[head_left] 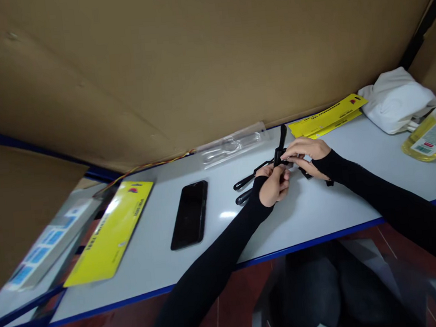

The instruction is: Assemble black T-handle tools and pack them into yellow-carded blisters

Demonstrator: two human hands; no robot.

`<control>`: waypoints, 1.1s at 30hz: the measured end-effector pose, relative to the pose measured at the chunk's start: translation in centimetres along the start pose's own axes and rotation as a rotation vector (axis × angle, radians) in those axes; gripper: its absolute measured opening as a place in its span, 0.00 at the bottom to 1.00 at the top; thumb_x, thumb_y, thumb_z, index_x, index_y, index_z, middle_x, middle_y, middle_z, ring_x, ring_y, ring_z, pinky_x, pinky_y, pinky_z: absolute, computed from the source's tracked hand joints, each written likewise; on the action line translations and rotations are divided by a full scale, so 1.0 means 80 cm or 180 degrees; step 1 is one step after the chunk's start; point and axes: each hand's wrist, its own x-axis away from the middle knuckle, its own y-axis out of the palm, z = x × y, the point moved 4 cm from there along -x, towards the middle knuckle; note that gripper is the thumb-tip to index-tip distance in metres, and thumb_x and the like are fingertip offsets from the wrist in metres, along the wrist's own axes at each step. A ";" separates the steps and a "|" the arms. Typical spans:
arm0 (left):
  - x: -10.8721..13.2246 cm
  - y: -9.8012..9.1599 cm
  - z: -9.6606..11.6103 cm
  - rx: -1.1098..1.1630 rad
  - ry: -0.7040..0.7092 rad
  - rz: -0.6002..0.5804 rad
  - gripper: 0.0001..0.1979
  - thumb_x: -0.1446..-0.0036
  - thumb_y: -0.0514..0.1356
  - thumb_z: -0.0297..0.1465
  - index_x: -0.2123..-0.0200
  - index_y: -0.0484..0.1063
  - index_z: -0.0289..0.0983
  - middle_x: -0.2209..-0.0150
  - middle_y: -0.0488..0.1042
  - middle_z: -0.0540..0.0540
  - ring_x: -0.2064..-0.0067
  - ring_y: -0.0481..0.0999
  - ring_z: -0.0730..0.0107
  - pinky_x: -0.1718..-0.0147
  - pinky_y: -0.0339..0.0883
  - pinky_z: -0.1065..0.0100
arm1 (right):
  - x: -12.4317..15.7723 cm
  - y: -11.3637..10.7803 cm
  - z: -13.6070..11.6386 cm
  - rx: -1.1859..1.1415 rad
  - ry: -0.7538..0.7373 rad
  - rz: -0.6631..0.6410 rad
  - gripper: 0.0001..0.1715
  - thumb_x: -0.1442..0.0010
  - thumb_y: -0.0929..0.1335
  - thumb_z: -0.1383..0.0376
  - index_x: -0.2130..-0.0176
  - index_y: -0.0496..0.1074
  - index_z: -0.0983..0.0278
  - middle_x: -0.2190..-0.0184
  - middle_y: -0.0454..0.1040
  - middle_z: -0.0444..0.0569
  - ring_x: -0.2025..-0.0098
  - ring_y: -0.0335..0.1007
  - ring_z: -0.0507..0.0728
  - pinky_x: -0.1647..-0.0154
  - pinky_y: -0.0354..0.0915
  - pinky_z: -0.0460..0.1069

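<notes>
My left hand [274, 186] is closed round the middle of a black spokeshave [283, 137], one handle of which points up toward the back wall. The fingertips of my right hand [309, 150] pinch at the tool's body from the right, close to my left fingers. Small details between the fingers are hidden. Just left of my left hand, two more black handles [243, 182] lie on the table, partly covered by it. Small black pieces [305, 173] show under my right hand and wrist.
Yellow printed cards lie at the back [327, 117] and at left [109, 235]. A clear plastic blister [234, 146] rests along the cardboard wall. A black phone [189, 215] lies left of my hands. At right are a white bag [397, 100] and a yellow liquid bottle [431, 135].
</notes>
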 end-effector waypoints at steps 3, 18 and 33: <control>0.006 -0.003 0.015 -0.0200 -0.0602 -0.0645 0.17 0.37 0.61 0.32 0.78 0.63 0.38 0.79 0.59 0.54 0.84 0.47 0.84 0.91 0.45 0.78 | -0.003 -0.010 0.008 -0.0106 -0.0114 -0.0368 0.11 0.31 0.70 0.65 0.60 0.85 0.58 0.61 0.83 0.50 0.59 0.76 0.57 0.57 0.71 0.51; -0.002 -0.015 0.010 -0.0368 0.0609 0.0276 0.12 0.42 0.64 0.37 0.71 0.65 0.39 0.81 0.63 0.56 0.86 0.53 0.81 0.90 0.45 0.77 | 0.007 0.005 -0.001 0.0013 0.1008 0.0287 0.19 0.47 0.80 0.53 0.63 0.80 0.65 0.66 0.78 0.49 0.74 0.67 0.50 0.74 0.61 0.47; 0.006 0.000 0.002 -0.0436 0.0346 0.0309 0.09 0.38 0.62 0.33 0.69 0.67 0.38 0.80 0.63 0.56 0.86 0.54 0.81 0.89 0.43 0.76 | 0.009 0.010 -0.016 -0.0288 0.0762 0.0030 0.06 0.43 0.70 0.70 0.69 0.80 0.64 0.59 0.74 0.50 0.71 0.69 0.48 0.78 0.56 0.44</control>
